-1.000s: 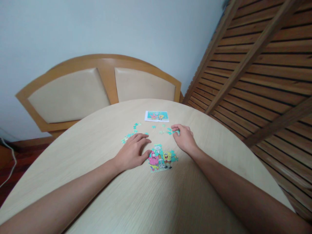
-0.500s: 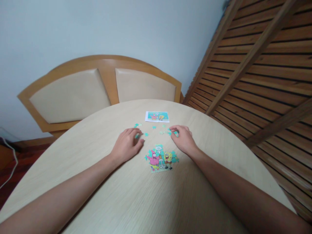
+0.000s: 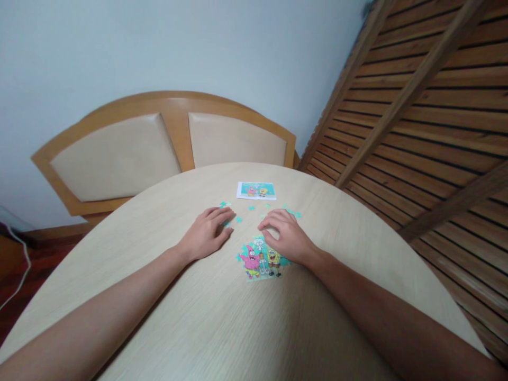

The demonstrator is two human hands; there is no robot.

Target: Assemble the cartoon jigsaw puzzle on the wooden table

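On the light wooden table (image 3: 230,317) lies a partly assembled jigsaw puzzle (image 3: 252,264) showing cartoon figures, a pink one, a pale one and a yellow one. My right hand (image 3: 289,238) hovers over its upper right part, hiding some of it. The fingers there are bent, with a small gap to the thumb and no piece visible between them. My left hand (image 3: 206,233) rests to the puzzle's upper left, thumb apart from the fingers, beside a loose teal puzzle piece (image 3: 238,219). Another puzzle piece peeks out under its fingers.
Several loose pieces (image 3: 293,212) lie beyond my right hand, and others (image 3: 225,204) beyond my left. A printed picture sheet (image 3: 257,190) lies farther back. Behind the table stands a padded wooden chair back (image 3: 174,132); a slatted wooden panel (image 3: 397,132) is at the right.
My right hand has moved left and slightly toward me, from the loose pieces at the right to over the puzzle's top edge. My left hand has barely shifted.
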